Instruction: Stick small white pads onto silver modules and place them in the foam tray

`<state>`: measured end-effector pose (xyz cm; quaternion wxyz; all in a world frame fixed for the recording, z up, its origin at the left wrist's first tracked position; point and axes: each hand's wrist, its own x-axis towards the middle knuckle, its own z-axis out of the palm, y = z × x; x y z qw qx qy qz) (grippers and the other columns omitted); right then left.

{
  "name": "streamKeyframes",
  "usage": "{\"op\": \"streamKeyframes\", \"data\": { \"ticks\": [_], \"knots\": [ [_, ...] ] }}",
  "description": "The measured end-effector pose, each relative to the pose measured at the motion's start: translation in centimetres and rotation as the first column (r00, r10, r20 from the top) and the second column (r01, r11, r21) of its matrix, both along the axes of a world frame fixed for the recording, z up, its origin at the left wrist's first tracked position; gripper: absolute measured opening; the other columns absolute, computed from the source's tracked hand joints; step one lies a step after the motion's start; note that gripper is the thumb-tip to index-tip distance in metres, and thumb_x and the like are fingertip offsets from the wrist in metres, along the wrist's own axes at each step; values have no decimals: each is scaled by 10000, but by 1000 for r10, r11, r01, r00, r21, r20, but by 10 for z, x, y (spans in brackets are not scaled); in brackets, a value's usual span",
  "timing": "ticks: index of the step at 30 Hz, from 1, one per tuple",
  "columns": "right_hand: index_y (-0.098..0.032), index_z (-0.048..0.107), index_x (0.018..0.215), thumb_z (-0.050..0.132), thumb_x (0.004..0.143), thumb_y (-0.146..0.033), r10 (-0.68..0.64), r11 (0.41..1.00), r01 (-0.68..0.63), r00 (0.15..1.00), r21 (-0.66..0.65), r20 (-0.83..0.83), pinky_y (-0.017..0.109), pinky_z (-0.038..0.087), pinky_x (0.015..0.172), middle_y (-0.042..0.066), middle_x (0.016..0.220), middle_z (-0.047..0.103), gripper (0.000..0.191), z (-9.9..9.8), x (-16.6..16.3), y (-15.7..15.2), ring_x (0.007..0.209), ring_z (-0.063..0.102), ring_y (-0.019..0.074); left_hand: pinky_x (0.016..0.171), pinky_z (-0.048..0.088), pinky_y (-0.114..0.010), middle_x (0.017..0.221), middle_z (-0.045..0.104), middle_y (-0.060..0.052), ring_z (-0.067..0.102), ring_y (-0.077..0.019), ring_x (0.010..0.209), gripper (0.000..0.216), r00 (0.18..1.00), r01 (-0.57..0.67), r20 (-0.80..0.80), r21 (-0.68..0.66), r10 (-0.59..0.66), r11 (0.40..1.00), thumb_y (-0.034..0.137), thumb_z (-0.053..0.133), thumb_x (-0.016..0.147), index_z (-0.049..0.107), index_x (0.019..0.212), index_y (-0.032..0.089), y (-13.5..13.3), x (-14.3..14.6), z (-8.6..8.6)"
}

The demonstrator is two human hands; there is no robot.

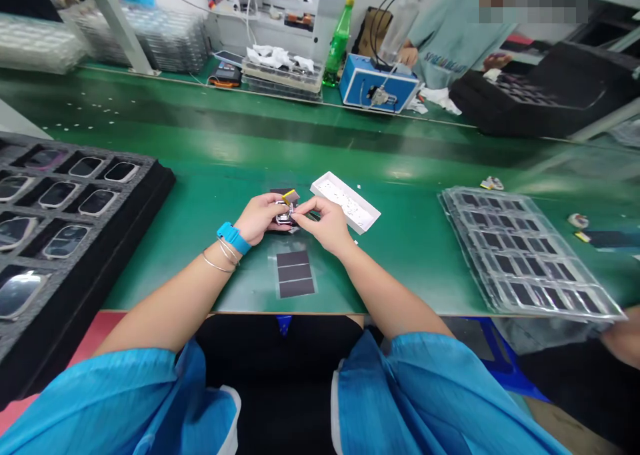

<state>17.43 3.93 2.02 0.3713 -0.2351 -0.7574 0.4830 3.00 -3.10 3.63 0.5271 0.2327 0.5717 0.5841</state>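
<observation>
My left hand, a blue band on its wrist, is closed around a small opened watch case. A flat piece with a yellow edge stands up from the case near my left fingertips. My right hand has thumb and forefinger pinched together at the case's right side; whatever is between those fingertips is too small to make out. Just below the hands lies a clear sheet with dark rectangular stickers. Beyond my right hand rests a shallow white box with tiny bits inside.
A black foam tray of watch faces fills the left side. Clear plastic trays with dark pieces lie at right. Along the back ledge stand a green bottle and a blue device. Other people work across the bench.
</observation>
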Motion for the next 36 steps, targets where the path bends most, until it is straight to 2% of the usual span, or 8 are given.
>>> {"op": "streamKeyframes", "data": {
  "ticks": [9, 21, 26, 29, 31, 33, 35, 36],
  "knots": [
    [-225, 497, 922, 676, 744, -286, 96, 995, -95, 995, -43, 5, 334, 524, 779, -24, 779, 677, 260, -1, 1, 2, 718, 633, 140, 508, 581, -246, 675, 656, -32, 624, -125, 558, 122, 999, 52, 16, -13, -52, 999, 81, 682, 700, 659, 815, 116, -1, 4, -1],
    [-226, 507, 905, 644, 745, -222, 65, 995, -70, 995, 72, 70, 320, 529, 758, -17, 796, 684, 210, -3, 0, 0, 744, 656, 150, 513, 574, -233, 674, 657, -30, 610, -113, 556, 128, 997, 79, 21, -19, -78, 997, 96, 718, 668, 657, 778, 119, 0, 4, -2],
    [-230, 534, 884, 618, 777, -160, 27, 971, -68, 984, 228, 176, 349, 515, 796, -11, 820, 661, 153, -4, -1, -3, 753, 642, 162, 507, 571, -229, 662, 645, -20, 607, -110, 553, 158, 998, 61, 15, -20, -60, 998, 104, 756, 639, 633, 737, 122, 0, 5, -2],
    [-227, 568, 879, 640, 768, -138, -81, 925, 4, 979, 380, 186, 398, 489, 885, 25, 886, 654, 159, -2, -1, -4, 895, 623, 207, 498, 570, -227, 686, 655, -24, 606, -103, 538, 163, 999, 34, 19, -5, -34, 999, 111, 756, 648, 637, 759, 119, -1, 5, -2],
    [-220, 590, 924, 684, 742, -159, -129, 908, 62, 982, 414, 136, 408, 477, 927, 59, 985, 643, 213, 0, 0, -2, 1016, 587, 234, 502, 572, -230, 717, 675, -36, 632, -118, 560, 170, 999, 31, 30, -5, -31, 1000, 108, 750, 653, 641, 783, 119, -1, 6, -2],
    [-215, 594, 1013, 738, 715, -217, -152, 939, 111, 983, 326, 102, 395, 491, 920, 80, 1105, 621, 331, 0, 0, 2, 1054, 575, 233, 507, 573, -234, 714, 682, -42, 657, -139, 579, 170, 999, 45, 32, -15, -44, 999, 105, 740, 660, 642, 798, 120, -1, 6, -4],
    [-215, 589, 1075, 762, 708, -286, -151, 981, 135, 982, 137, 116, 377, 516, 870, 80, 1147, 623, 412, -2, 1, 9, 1009, 600, 218, 516, 574, -239, 693, 679, -40, 675, -156, 592, 168, 998, 61, 28, -25, -60, 998, 106, 729, 669, 645, 813, 122, 0, 7, -5],
    [-211, 598, 1062, 749, 725, -311, -129, 991, 125, 984, 37, 127, 369, 524, 843, 73, 1120, 643, 382, -4, 1, 12, 968, 618, 208, 521, 574, -242, 692, 680, -41, 682, -163, 598, 167, 997, 69, 27, -29, -68, 997, 105, 721, 674, 648, 823, 122, 0, 7, -5]
  ]
}}
